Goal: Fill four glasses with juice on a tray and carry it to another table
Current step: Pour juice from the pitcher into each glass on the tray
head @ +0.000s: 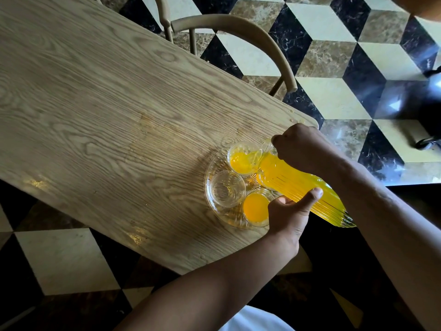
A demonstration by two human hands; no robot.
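A clear ribbed glass jug (pixel 303 187) full of orange juice is tilted over a round glass tray (pixel 210 187) near the table's right corner. My right hand (pixel 303 149) grips the jug near its rim and handle. My left hand (pixel 288 213) holds the jug's body from below, thumb on its side. Juice pours from the spout into the far glass (pixel 241 161), which is partly filled. The near glass (pixel 256 207) holds juice. The left glass (pixel 226 188) is empty. A further glass lies hidden under the jug.
The wooden table (pixel 107 115) stretches away to the left. A tan curved-back chair (pixel 238 41) stands at its far edge. A few drops (pixel 291 120) lie by the table's right corner. The floor has a black, cream and brown cube pattern.
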